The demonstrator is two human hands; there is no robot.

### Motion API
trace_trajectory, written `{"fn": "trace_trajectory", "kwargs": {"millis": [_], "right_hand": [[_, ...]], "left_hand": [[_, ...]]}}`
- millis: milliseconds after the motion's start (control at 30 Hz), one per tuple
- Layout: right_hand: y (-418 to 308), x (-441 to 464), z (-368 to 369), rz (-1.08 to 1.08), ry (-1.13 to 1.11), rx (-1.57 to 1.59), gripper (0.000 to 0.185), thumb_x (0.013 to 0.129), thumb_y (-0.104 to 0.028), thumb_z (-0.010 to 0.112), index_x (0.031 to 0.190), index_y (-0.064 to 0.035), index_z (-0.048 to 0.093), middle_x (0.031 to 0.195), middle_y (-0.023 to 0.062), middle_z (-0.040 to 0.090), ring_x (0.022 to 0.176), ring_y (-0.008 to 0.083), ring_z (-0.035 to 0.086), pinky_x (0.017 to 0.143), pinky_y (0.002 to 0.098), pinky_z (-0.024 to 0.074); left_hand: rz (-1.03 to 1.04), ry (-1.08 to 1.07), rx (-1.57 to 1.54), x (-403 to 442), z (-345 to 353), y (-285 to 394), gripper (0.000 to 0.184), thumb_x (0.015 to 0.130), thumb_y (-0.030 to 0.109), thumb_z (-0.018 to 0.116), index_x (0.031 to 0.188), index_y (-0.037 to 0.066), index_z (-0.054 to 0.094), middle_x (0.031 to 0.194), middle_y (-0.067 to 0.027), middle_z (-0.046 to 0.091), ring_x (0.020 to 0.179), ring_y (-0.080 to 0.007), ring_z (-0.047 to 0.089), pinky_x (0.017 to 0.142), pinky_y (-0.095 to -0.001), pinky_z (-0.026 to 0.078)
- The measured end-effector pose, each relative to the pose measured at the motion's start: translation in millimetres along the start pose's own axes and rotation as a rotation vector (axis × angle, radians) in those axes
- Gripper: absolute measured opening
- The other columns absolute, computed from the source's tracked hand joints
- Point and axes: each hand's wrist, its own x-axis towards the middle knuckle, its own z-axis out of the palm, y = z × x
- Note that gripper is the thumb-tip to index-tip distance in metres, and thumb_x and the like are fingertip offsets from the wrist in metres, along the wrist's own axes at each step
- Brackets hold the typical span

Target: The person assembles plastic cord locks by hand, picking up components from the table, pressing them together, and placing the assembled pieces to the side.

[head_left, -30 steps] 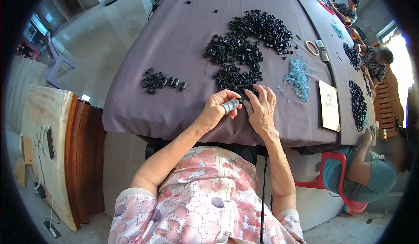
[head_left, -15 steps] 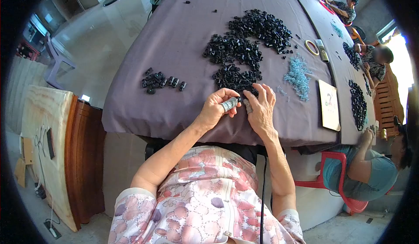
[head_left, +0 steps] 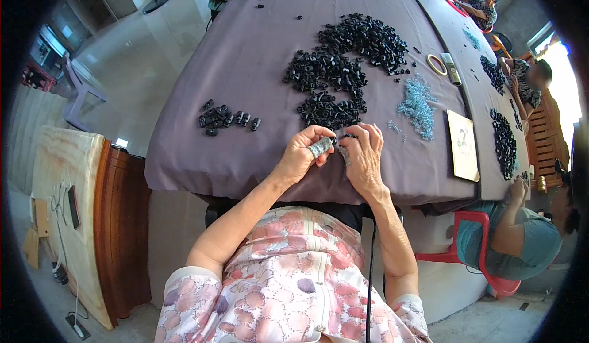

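My left hand (head_left: 304,151) is closed in a pinch at the table's near edge, with a small black plastic piece (head_left: 333,140) at its fingertips. Grey wrapping covers its thumb. Close beside it, my right hand (head_left: 366,156) pinches another small black piece (head_left: 350,136), its thumb wrapped too. Just beyond both hands lies a large heap of small black pieces (head_left: 331,110). To the left is a little group of black pieces (head_left: 226,119), some looking joined. Small clear-blue pieces (head_left: 418,107) are scattered on the right.
A grey-brown cloth covers the table (head_left: 245,54). At right lie a tape roll (head_left: 437,65), a tube-like container (head_left: 451,70) and a marked card (head_left: 463,145). Several people sit along the right side, one on a red chair (head_left: 485,251). A wooden cabinet (head_left: 119,232) stands at left.
My right hand has risen from the heap's near edge and closed its fingers on a small black piece, nearer my left hand. My left hand has hardly moved.
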Motion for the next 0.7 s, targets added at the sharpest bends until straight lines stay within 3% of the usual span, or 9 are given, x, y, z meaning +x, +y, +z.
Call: {"fn": "trace_trajectory", "kwargs": {"millis": [100,200,233,333,433,700], "right_hand": [[-2.4,3.0,-7.8,0.042,0.093,0.082,0.030,0.064,0.008,0.052,0.092,-0.0042,0.051,0.100,0.0103,0.050,0.101,0.0289,0.046,0.094,0.0437,0.0322],[-6.3,-4.0,-6.9,0.375,0.045,0.598,0.039,0.061,0.017,0.045,0.094,-0.0015,0.049,0.093,0.0129,0.051,0.090,0.0299,0.052,0.084,0.0365,0.0407],[-7.7,-3.6,-8.5,0.327,0.052,0.470,0.037,0.065,0.020,0.039,0.096,0.0010,0.047,0.087,0.0121,0.054,0.080,0.0245,0.057,0.073,0.0296,0.0452],[-13.5,-4.6,-8.6,0.511,-0.034,0.880,0.027,0.075,0.015,0.045,0.098,0.0008,0.048,0.085,0.0085,0.057,0.078,0.0163,0.059,0.072,0.0264,0.0463],[-17.0,0.2,-8.8,0.692,0.022,1.123,0.016,0.083,0.007,0.050,0.098,0.0014,0.051,0.082,0.0067,0.059,0.073,0.0112,0.060,0.070,0.0233,0.0478],[-13.6,-3.1,-4.4,0.717,-0.054,1.115,0.009,0.084,0.002,0.054,0.093,0.0022,0.054,0.077,0.0072,0.062,0.068,0.0130,0.061,0.064,0.0237,0.0501]], "left_hand": [[0.017,0.014,0.062,-0.5,2.1,0.5,0.017,0.087,0.000,0.048,0.102,0.006,0.056,0.078,-0.0032,0.058,0.059,-0.0050,0.049,0.051,-0.0171,0.040],[0.015,0.019,0.086,-0.9,2.3,0.6,0.017,0.087,0.002,0.050,0.101,0.006,0.057,0.077,-0.0023,0.059,0.060,-0.0046,0.049,0.052,-0.0168,0.039],[0.017,0.018,0.081,-1.0,2.3,0.5,0.017,0.087,0.002,0.050,0.101,0.006,0.058,0.076,-0.0021,0.059,0.060,-0.0045,0.049,0.052,-0.0167,0.039],[0.025,0.013,0.058,-0.8,2.3,-0.4,0.017,0.087,0.002,0.051,0.101,0.006,0.058,0.076,-0.0018,0.059,0.060,-0.0042,0.049,0.052,-0.0167,0.039],[0.024,0.017,0.085,-1.1,2.6,0.2,0.017,0.087,0.002,0.050,0.101,0.006,0.059,0.076,-0.0013,0.059,0.060,-0.0041,0.049,0.052,-0.0170,0.039],[0.046,0.005,0.220,-1.0,3.4,-0.9,0.017,0.086,-0.001,0.047,0.098,0.005,0.058,0.078,0.0004,0.058,0.059,-0.0034,0.048,0.052,-0.0165,0.039]]}}
